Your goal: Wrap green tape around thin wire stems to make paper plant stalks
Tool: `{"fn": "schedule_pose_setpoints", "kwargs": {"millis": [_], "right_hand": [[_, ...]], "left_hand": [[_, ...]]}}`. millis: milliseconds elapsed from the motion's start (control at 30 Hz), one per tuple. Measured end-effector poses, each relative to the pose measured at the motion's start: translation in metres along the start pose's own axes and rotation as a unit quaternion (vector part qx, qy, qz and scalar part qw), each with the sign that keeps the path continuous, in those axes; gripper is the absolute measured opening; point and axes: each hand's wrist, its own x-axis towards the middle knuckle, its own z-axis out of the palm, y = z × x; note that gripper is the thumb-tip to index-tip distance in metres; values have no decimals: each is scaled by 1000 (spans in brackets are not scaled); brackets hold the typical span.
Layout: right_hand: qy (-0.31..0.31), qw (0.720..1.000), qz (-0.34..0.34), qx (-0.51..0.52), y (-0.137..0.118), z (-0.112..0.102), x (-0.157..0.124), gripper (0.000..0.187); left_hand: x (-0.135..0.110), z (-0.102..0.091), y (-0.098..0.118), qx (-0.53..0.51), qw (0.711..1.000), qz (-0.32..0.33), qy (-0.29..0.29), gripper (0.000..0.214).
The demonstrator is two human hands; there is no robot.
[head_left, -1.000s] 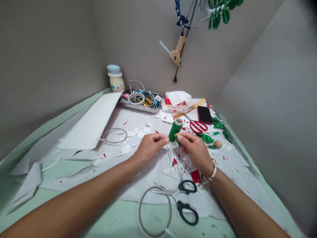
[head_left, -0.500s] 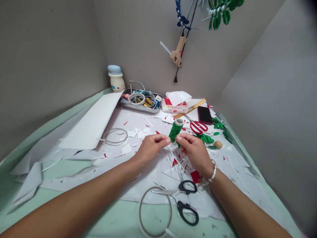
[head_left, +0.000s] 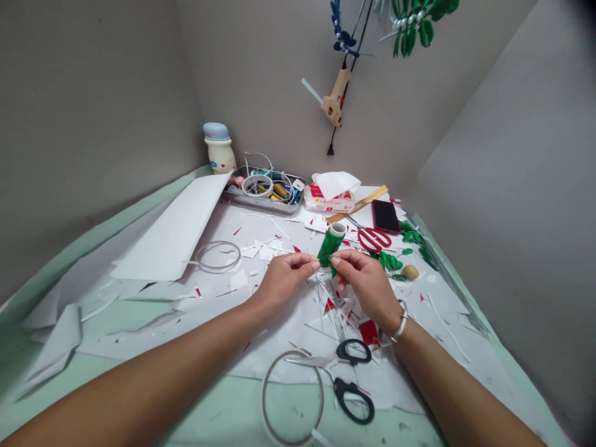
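Observation:
My left hand (head_left: pixel 289 276) is closed in a pinch at the lower left of a green thread spool (head_left: pixel 332 241). Whatever lies between its fingertips is too small to make out. Facing it, my right hand (head_left: pixel 362 278) pinches a small green leaf-like piece (head_left: pixel 333 270), partly hidden by the fingers. The spool stands upright just behind the fingertips, its white core showing on top. Below the hands, thin pale wire stems (head_left: pixel 336 313) lie among paper scraps. Black-handled scissors (head_left: pixel 347 372) rest nearer to me, their blades across a ring of white tape or cord (head_left: pixel 266 397).
Red-handled scissors (head_left: pixel 372 239), a phone (head_left: pixel 385 216), green leaves (head_left: pixel 390 261) and a wooden ball (head_left: pixel 410 272) lie to the right. Behind are a tissue pack (head_left: pixel 329 200), a metal tray (head_left: pixel 261 202) and a jar (head_left: pixel 220 152). A glue gun (head_left: pixel 334 102) hangs on the wall.
The right-hand fingers have shifted very slightly around the green piece. Everything else stays in place.

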Motion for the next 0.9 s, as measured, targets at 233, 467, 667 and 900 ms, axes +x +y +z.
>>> {"fn": "schedule_pose_setpoints", "kwargs": {"millis": [233,467,667,900], "right_hand": [[-10,999,1,52,4,6,-1,22],[1,997,-12,74,6,10,-2,23],[6,996,1,84,6,10,-2,25],[3,997,-4,80,5,10,-2,28]], "left_hand": [[-1,2,-3,-13,1000,8,-4,24],[-4,6,-4,-40,999,18,-15,24],[-4,5,-2,-35,999,14,3,24],[-5,8,-2,-41,999,14,-5,25]]}}
